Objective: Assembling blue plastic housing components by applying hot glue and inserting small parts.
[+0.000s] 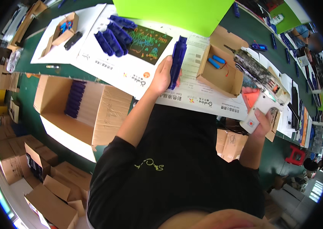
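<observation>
My left hand point(160, 79) is closed round a long, narrow dark blue plastic housing point(177, 61), held nearly upright over the printed white sheets. My right hand point(261, 123) grips a white hot glue gun point(262, 105) with an orange trigger and a dark, grimy barrel. Its nozzle points up and left, over the edge of a small open cardboard box point(218, 87). Inside that box lie blue cylindrical batteries point(216, 62) with a red wire. Several more blue housings point(112, 40) lie in a group left of my left hand. Its far fingers are mostly hidden behind the housing.
A dark board with colourful scribbles point(150, 45) lies beyond my left hand, before a bright green panel point(173, 11). Below the table's left edge stands a large open carton point(110, 114) with blue housings in a row. A red stool point(295, 155) stands at the right.
</observation>
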### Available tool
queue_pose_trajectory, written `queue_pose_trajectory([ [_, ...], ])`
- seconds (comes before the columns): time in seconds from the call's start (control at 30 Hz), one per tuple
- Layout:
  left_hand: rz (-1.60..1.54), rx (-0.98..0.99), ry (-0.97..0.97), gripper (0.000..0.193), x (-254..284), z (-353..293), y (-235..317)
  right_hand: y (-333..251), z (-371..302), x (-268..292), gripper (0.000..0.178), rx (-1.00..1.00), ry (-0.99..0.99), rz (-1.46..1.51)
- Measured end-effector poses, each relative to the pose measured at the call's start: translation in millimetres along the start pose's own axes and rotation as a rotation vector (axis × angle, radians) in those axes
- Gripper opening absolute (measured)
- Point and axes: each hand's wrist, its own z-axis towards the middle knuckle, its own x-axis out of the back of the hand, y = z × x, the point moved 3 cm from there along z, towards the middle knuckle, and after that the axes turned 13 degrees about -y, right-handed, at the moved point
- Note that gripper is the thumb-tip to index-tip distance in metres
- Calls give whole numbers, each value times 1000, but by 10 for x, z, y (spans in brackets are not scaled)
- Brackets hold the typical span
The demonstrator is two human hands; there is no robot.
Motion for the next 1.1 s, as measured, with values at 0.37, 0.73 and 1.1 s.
queue_pose_trajectory([
  [0.37,155,-54,-47,44,-104,-72,52,76,123,-300,61,-79,-120,-154],
  [0.73,69,-19,3,51,-43,-25,10,310,416,-368,54,-116,-239,-161],
  [1.1,94,19,1,49,-34,18,12,466,432,-346,46,-217,-248,-165],
])
